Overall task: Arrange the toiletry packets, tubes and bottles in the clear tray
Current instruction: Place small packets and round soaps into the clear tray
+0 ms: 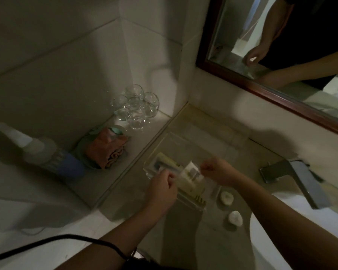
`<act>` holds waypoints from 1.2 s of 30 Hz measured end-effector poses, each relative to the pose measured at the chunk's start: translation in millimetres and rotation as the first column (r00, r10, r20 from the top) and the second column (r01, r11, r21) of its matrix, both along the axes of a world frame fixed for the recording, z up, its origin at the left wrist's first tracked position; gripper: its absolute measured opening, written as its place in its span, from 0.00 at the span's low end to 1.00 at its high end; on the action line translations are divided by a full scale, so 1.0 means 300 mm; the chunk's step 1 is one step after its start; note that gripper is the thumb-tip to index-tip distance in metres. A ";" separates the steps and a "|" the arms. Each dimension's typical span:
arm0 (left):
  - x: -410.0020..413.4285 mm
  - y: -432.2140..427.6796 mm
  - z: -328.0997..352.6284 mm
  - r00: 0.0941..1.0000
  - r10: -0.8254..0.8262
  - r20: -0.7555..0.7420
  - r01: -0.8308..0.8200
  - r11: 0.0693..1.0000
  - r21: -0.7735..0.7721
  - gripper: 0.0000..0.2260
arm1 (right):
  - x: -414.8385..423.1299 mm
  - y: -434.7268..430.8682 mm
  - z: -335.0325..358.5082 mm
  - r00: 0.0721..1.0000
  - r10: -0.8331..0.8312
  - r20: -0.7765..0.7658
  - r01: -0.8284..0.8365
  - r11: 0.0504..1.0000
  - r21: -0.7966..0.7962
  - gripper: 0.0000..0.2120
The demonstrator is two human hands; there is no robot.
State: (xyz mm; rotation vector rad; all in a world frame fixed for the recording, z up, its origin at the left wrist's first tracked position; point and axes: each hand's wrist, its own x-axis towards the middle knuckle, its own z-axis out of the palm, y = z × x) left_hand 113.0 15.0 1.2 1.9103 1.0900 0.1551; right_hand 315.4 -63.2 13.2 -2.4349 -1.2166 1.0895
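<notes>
White packet (192,171) hangs over the clear tray (147,168), its long side running hand to hand. Fingers of the right hand (218,171) pinch its edge. Fingers of the left hand (163,185) curl just beside it, and I cannot tell if they grip.

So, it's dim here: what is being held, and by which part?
A white packet, pinched at its right edge by the right hand; what the left hand grips is unclear.

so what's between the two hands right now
A white packet, pinched by the right hand, spans the gap toward the left hand, above the clear tray; shown in the head view.
</notes>
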 end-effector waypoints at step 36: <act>0.134 0.023 0.045 0.984 -0.125 -0.128 0.134 0.989 0.060 0.07 | -0.054 0.065 0.041 0.659 0.419 0.625 -0.634 0.756 0.162 0.05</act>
